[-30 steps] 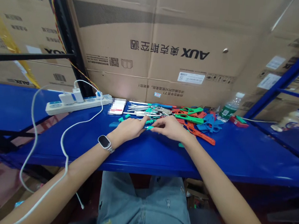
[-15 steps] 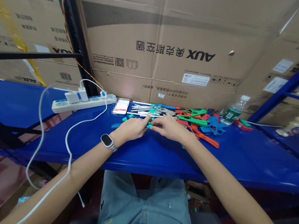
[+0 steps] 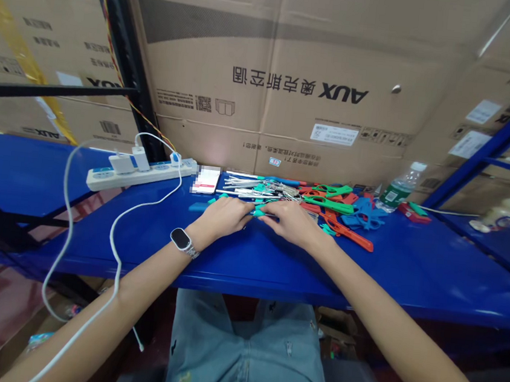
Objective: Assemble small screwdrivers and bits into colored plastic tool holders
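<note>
My left hand (image 3: 226, 217), with a smartwatch on its wrist, is closed, its fingertips pinched near my right hand. My right hand (image 3: 292, 220) is closed too, with thumb and fingers around a small green plastic piece (image 3: 258, 210). This piece lies between the two sets of fingertips, and the fingers cover much of it. Behind the hands is a pile of thin metal rods (image 3: 249, 184). Beside my right hand lie green scissor-shaped plastic handles (image 3: 333, 206), orange ones (image 3: 351, 234) and blue ones (image 3: 366, 215). A blue plastic part (image 3: 197, 207) is left of my left hand.
A phone (image 3: 205, 181) and a white power strip (image 3: 147, 175) with plugs are at the back left. Its white cable (image 3: 117, 243) hangs over the table edge. A water bottle (image 3: 398, 191) stands at the right. Large cardboard boxes (image 3: 215, 132) wall off the back.
My fingers have shifted slightly around the small green piece, and my left hand's raised finger has come down. A green part beside my right wrist shows more now.
</note>
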The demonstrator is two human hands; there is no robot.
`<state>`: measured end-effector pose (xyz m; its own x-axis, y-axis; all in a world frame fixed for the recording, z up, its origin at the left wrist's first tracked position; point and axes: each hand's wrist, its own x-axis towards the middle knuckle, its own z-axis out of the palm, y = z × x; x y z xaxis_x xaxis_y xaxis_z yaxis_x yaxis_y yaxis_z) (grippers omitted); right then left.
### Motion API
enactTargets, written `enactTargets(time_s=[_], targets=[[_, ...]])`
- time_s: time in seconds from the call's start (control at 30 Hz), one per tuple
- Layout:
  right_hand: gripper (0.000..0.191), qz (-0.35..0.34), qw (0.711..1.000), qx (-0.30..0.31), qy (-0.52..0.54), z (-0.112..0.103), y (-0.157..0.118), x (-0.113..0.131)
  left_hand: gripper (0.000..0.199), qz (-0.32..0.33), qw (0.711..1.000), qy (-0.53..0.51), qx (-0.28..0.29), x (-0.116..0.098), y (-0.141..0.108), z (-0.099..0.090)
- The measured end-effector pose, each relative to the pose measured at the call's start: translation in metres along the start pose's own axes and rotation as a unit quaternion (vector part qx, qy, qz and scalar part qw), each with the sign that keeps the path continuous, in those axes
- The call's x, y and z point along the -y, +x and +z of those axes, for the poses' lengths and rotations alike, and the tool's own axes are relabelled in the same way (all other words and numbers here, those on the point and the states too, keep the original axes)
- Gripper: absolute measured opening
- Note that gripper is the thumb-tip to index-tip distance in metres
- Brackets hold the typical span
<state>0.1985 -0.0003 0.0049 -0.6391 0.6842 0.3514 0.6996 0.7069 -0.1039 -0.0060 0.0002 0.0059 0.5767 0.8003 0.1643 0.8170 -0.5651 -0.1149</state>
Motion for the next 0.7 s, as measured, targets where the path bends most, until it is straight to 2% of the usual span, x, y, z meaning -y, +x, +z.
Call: enactTargets(time_s=[0.13, 0.23, 0.3, 0.43, 0.57, 0.7], targets=[[0.014, -0.024, 0.999, 0.039, -0.018, -0.006, 0.007, 0.002, 0.027, -0.020, 1.000, 0.006, 0.014, -0.002, 0.002, 0.002], [0.013, -0.034, 0.997, 0.056, -0.029, -0.010, 0.012, 0.008, 0.043, -0.031, 1.000, 0.002, 0.003, -0.001, 0.001, 0.003], [0.014, -0.032, 0.996, 0.068, -0.044, -0.010, 0.014, 0.014, 0.051, -0.026, 1.000, 0.003, 0.002, 0.000, 0.000, 0.003], [0.018, -0.027, 0.992, 0.081, -0.093, -0.003, 0.021, 0.026, 0.055, -0.018, 1.000, -0.004, 0.003, -0.001, -0.001, 0.002], [0.015, -0.042, 0.993, 0.059, -0.093, 0.000, 0.024, 0.027, 0.059, -0.020, 1.000, -0.017, -0.018, -0.003, 0.001, 0.000], [0.015, -0.042, 0.996, 0.001, -0.078, -0.007, 0.018, 0.009, 0.055, 0.001, 0.997, -0.027, -0.071, 0.006, 0.000, -0.001]])
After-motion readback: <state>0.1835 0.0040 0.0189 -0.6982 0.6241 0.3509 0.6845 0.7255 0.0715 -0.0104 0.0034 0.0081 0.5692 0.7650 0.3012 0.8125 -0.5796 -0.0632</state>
